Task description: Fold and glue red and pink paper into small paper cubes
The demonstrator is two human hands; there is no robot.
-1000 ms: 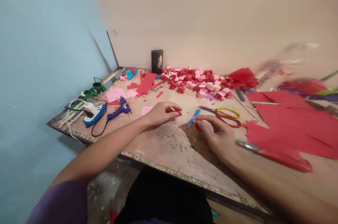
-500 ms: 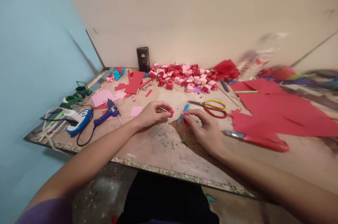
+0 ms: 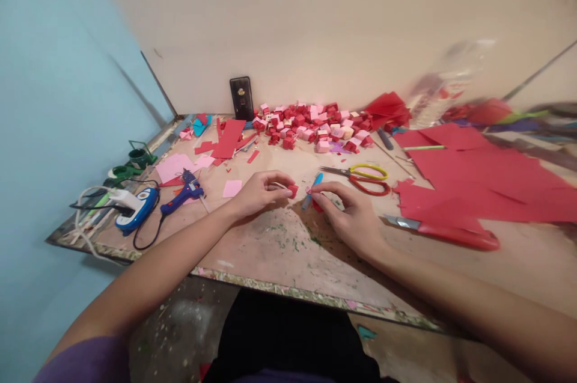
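Note:
My left hand is closed, pinching a small red folded paper piece between thumb and fingertips. A short gap to the right, my right hand pinches another small paper piece, red with a bit of pink at the fingertips. The fingers partly cover both pieces, so their full shape is hidden. Behind the right fingertips a blue pen lies on the table. Beyond it rest scissors with one yellow and one red handle. A heap of small red and pink paper boxes fills the back of the table.
On the left lie a blue glue gun, a blue power strip with cables, and a pink paper square. A black phone leans on the wall. To the right are a red-handled knife and large red paper sheets.
Both hands stay in nearly the same place, still pinching their paper pieces. The left piece has turned slightly. The whole view has shifted a little with the head.

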